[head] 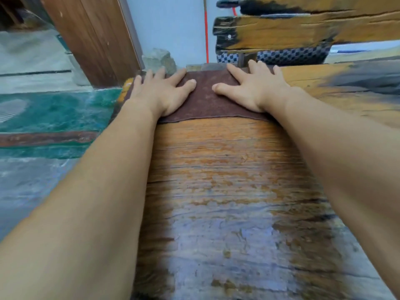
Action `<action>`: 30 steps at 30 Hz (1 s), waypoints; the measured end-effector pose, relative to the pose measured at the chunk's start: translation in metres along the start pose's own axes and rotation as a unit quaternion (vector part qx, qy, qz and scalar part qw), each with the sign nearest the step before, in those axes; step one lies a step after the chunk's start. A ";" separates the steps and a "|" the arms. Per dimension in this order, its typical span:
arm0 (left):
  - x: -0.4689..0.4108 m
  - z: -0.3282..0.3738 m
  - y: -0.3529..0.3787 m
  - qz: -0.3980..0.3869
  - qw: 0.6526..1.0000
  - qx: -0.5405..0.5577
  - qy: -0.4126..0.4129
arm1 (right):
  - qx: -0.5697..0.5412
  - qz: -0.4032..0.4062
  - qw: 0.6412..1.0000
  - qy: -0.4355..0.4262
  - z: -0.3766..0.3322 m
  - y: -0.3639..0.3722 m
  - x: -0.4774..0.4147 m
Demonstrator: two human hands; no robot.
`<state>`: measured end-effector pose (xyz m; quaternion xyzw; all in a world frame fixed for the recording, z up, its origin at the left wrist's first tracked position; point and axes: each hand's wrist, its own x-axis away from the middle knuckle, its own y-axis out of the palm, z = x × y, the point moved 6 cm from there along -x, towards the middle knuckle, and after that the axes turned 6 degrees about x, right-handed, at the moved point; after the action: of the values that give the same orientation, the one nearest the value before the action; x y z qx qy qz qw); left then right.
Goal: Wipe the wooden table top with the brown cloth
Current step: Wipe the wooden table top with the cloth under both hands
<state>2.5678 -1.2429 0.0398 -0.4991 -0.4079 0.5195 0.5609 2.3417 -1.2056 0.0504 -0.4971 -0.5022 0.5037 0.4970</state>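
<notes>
Full reach now: the brown cloth point(204, 105) lies spread flat at the far end of the wooden bench point(216, 180). The left hand point(159, 93) presses on its left part and the right hand point(253, 87) on its right, fingers straight and splayed, gripping nothing. The cloth looks thin, soft and light, so it would likely bunch if pinched at one corner. Flat palms near both sides, evenly weighted, seem the surest hold. The near part of the bench shines, possibly damp.
</notes>
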 end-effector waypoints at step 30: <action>0.310 -0.004 -0.006 -0.062 0.997 0.048 -0.012 | -0.027 -0.047 0.997 -0.052 -0.048 0.020 0.287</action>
<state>2.6127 -0.9366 0.0263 -0.4389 -0.4198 0.5087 0.6101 2.3866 -0.9179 0.0299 -0.4592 -0.5639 0.4913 0.4794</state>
